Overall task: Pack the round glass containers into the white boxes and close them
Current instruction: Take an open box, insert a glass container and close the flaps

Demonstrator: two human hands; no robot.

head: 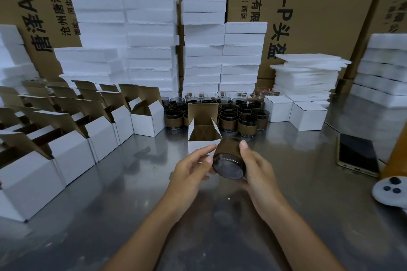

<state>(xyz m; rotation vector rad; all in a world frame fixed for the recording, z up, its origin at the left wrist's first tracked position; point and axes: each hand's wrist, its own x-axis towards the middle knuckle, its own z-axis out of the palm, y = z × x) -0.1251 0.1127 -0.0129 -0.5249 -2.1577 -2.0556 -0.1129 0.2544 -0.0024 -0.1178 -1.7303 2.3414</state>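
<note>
A dark round glass container (229,160) with a brown paper sleeve is held on its side above the metal table, its base facing me. My right hand (255,167) grips it from the right, thumb on top. My left hand (193,167) touches its left edge with the fingertips. Just behind it stands an open white box (203,136), its brown-lined lid flap upright. Several more sleeved glass containers (247,124) stand in a cluster behind the box.
Rows of open white boxes (92,136) line the left side. Two closed white boxes (306,116) sit at the right. Foam block stacks (149,28) and foam sheets (308,72) stand behind, with cardboard cartons. A phone (356,154) and a white controller (389,189) lie right.
</note>
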